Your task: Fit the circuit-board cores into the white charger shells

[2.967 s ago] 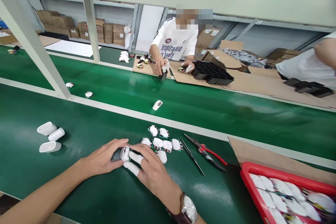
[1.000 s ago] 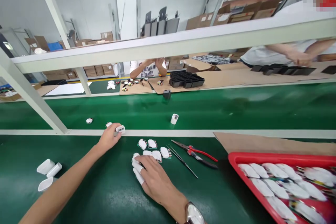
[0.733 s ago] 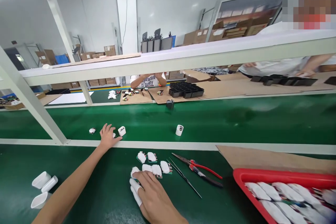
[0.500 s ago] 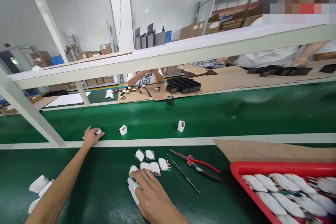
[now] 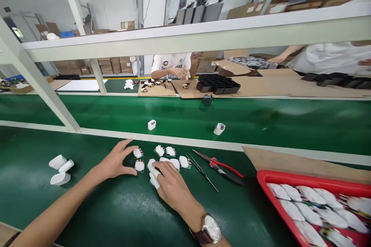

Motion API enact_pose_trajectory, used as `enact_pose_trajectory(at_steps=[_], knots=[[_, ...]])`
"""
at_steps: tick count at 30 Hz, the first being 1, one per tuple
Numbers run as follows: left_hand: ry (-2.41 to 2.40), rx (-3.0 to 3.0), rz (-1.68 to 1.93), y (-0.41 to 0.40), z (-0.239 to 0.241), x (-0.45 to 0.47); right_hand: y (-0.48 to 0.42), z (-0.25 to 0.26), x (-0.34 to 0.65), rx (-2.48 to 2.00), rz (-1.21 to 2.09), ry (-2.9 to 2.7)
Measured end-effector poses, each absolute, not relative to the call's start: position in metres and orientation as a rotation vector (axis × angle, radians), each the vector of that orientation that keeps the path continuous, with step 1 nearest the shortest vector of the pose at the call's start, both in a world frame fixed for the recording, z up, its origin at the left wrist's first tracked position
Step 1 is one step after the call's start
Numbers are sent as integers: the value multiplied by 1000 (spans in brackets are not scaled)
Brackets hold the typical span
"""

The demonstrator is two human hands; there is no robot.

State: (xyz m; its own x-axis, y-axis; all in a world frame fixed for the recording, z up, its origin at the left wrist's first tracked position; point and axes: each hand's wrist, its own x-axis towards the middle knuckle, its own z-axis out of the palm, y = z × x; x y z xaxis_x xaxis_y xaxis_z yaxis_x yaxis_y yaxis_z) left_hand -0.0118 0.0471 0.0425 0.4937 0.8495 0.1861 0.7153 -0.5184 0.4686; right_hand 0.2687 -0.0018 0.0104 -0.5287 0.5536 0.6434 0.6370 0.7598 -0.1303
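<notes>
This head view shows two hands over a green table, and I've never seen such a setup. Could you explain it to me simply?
There is no machine: you see a person's left hand and right hand, filmed by a camera worn on the head. On the green table lie small white-topped pieces, tweezers, pliers and three white shells; a red tray holds similar pieces. The left hand is open beside two pieces, apparently holding nothing. The right hand, with white finger covers, lies over others; whether it grips one is hidden. Farther off is another person.
</notes>
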Motion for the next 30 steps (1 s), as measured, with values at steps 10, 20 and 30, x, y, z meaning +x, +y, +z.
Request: enact_pose_trajectory(at_steps=[10,20,30], knots=[[2219,2152,58,-44,109,-200,6,-2,236,-797,-160,-2465],[1672,2416,513,-67,75,-145,-9,27,211,-910,105,-2640],[1174,2486,537,24,40,-36,-20,16,214,-907,143,-2627]])
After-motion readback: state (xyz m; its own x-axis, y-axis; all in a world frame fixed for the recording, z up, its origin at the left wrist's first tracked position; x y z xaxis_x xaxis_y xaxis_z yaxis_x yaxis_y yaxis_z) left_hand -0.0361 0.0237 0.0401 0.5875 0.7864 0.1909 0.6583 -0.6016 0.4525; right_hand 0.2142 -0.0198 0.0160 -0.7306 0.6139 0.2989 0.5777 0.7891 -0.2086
